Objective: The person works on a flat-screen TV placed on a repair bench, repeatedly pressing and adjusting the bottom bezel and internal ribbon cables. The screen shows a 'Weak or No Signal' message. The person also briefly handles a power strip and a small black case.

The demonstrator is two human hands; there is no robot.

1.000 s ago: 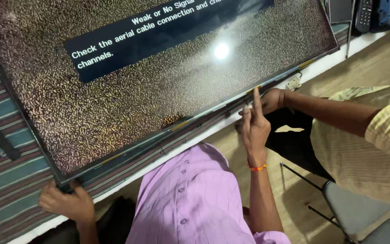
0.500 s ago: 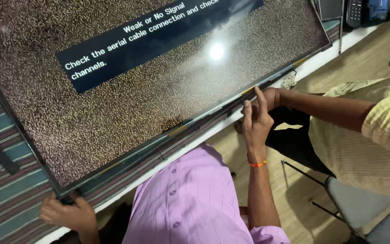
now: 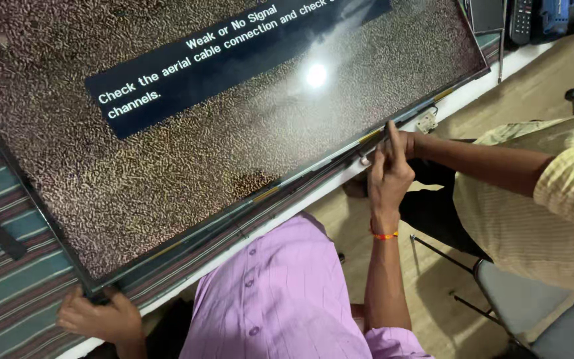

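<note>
My left hand [image 3: 97,318] grips near corner of flat screen panel [image 3: 187,126], lying lit with static on striped worktop [image 3: 8,292]. Right hand [image 3: 388,174] fingers pressed on panel's lower edge beside co-worker's hand [image 3: 412,143]. Bezel strip along that edge looks partly loose.

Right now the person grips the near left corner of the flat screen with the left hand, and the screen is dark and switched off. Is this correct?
Not quite. The left hand does grip the near left corner of the flat screen, but the head view shows the screen switched on, showing speckled static and a dark message band.
</note>
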